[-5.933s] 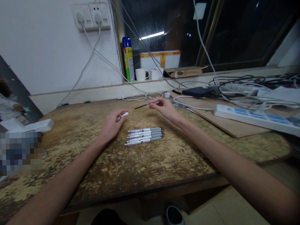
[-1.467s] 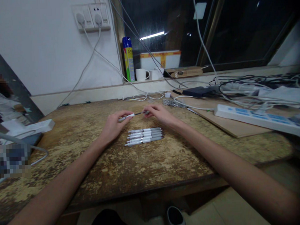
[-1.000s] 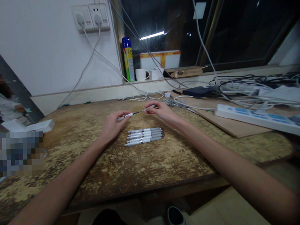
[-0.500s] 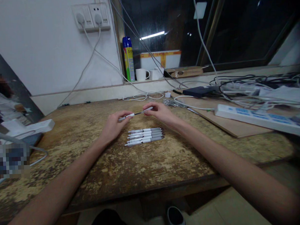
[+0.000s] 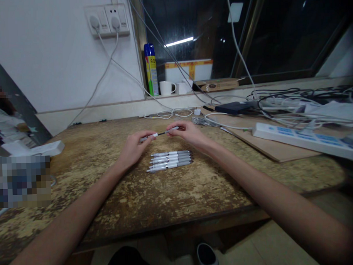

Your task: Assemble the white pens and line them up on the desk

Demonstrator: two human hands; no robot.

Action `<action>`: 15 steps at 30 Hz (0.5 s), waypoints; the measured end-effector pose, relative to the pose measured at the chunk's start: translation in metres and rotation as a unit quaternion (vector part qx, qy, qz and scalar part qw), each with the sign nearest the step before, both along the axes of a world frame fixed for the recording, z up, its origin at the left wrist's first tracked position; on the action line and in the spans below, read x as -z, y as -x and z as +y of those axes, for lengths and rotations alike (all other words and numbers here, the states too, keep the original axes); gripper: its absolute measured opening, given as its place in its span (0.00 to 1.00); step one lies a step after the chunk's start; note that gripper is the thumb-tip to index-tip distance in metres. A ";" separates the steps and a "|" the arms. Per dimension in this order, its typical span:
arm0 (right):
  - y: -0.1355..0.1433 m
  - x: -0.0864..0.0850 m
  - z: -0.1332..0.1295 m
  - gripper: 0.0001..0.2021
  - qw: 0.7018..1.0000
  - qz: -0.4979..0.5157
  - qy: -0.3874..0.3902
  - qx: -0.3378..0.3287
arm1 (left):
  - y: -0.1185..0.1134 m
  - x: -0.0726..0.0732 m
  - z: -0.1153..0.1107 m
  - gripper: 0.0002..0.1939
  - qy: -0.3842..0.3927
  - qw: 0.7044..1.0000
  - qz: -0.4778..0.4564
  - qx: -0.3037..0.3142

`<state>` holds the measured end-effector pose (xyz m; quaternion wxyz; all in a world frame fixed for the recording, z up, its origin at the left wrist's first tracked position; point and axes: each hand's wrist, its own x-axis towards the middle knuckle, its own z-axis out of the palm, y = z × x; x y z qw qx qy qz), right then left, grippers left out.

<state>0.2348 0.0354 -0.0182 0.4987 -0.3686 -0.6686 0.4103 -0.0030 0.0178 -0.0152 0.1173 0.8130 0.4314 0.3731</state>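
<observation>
My left hand [image 5: 137,146] is closed on the white pen barrel [image 5: 153,136], pinching it between thumb and fingers. A thin dark refill [image 5: 161,133] sticks out of the barrel's right end toward my other hand. My right hand [image 5: 185,133] pinches the grey front section of the pen [image 5: 173,128], at the refill's right end. Both hands are above the worn wooden table [image 5: 167,194]. Just below them, several white-and-grey click pens [image 5: 170,159] lie side by side in a row, grey ends to the right.
A white power strip [image 5: 304,139] and a thin board [image 5: 263,145] lie at the right, with tangled cables behind. Crumpled clear plastic [image 5: 203,121] is beyond my right hand. A spray can [image 5: 151,69] and a white mug [image 5: 167,87] stand on the sill. Another power strip [image 5: 49,147] is at left.
My right hand has shifted very slightly left with the grey front section, toward the barrel. My left hand and the row of pens look unmoved.
</observation>
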 end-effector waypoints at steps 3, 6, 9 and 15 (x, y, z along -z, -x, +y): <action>0.002 -0.002 -0.004 0.06 1.000 -0.017 -0.002 -0.020 | -0.001 0.000 -0.001 0.18 -0.004 1.000 0.000 0.015; 0.004 -0.003 -0.007 0.06 0.999 -0.036 -0.012 -0.037 | -0.003 0.000 -0.002 0.18 -0.004 0.999 -0.001 0.034; 0.006 -0.003 -0.008 0.05 0.997 -0.044 -0.032 -0.049 | -0.005 0.000 -0.003 0.18 -0.003 0.999 0.000 0.045; 0.005 -0.002 -0.007 0.05 0.996 -0.051 -0.043 -0.051 | -0.005 0.000 -0.003 0.17 -0.016 0.999 -0.003 0.049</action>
